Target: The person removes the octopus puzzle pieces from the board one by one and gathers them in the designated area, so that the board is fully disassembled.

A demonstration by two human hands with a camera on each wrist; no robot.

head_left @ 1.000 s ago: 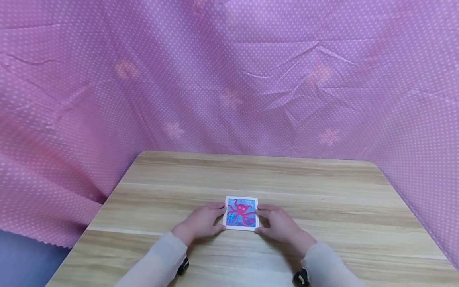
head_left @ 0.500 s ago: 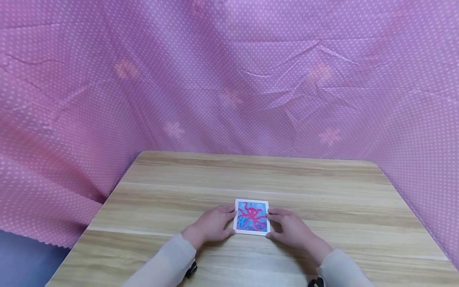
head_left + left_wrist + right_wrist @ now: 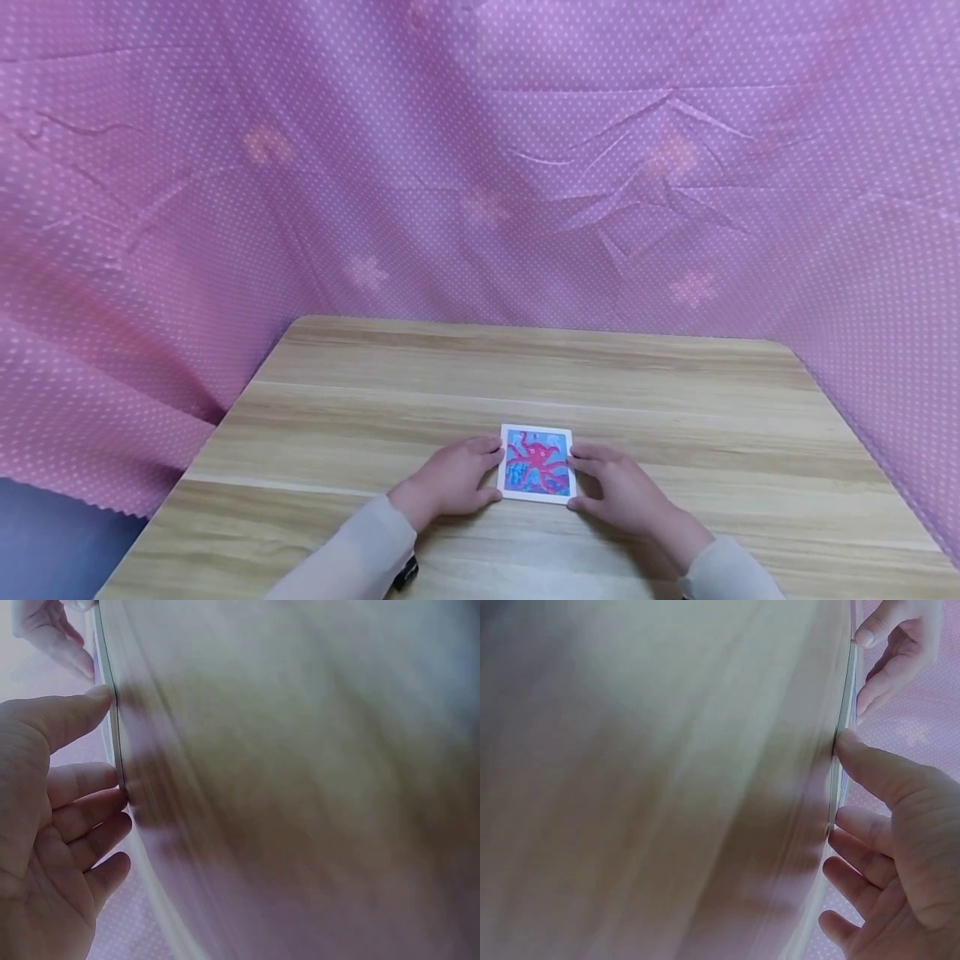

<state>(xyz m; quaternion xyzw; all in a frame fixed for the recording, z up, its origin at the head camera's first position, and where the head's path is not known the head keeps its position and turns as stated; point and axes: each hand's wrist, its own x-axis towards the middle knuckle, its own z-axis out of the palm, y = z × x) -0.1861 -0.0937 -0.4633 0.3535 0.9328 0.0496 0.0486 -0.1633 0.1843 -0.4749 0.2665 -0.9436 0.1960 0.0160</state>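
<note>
A thin square picture card (image 3: 537, 467) with a pink octopus on blue inside a white border lies flat on the wooden table, right of its middle. My left hand (image 3: 456, 477) touches its left edge with thumb and fingertips. At the opposite edge my right hand (image 3: 626, 493) rests the same way, so the card sits between both. In the left wrist view, the card's thin side (image 3: 110, 671) shows against the thumb and forefinger. The right wrist view shows the card's side (image 3: 847, 690) at the right thumb, with the left hand (image 3: 900, 645) beyond. The card's underside is hidden.
The light wooden table (image 3: 375, 358) has rounded far corners. A pink dotted cloth (image 3: 480, 167) hangs behind it and along both sides. At the lower left, a blue-grey surface (image 3: 52, 533) shows below the cloth.
Both hands and the card have slid together to the right and slightly toward the person, most of it in the first half second. The hands' hold on the card's edges looks the same.
</note>
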